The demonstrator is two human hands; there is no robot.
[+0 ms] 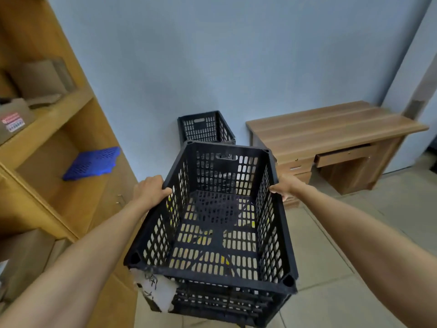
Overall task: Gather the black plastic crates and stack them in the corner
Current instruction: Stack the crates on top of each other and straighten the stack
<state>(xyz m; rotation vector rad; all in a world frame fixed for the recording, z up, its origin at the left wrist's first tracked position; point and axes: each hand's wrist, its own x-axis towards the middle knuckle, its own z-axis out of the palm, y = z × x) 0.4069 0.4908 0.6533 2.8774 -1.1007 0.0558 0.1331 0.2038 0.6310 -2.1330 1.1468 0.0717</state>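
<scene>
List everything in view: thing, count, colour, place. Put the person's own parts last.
held crate: 1, black, centre foreground, carried by both long rims
far crate: 1, black, on the floor against the back wall, between shelf unit and desk
desk: 1, brown wood, right, against the wall
shelf unit: 1, light wood, left
blue panel: 1, blue, perforated, lying on a lower shelf
boxes: at least 2, brown cardboard, upper shelves
wall: pale blue, behind
floor: grey tiles, right and below
left hand: 1, on the held crate's left rim
right hand: 1, on its right rim
</scene>
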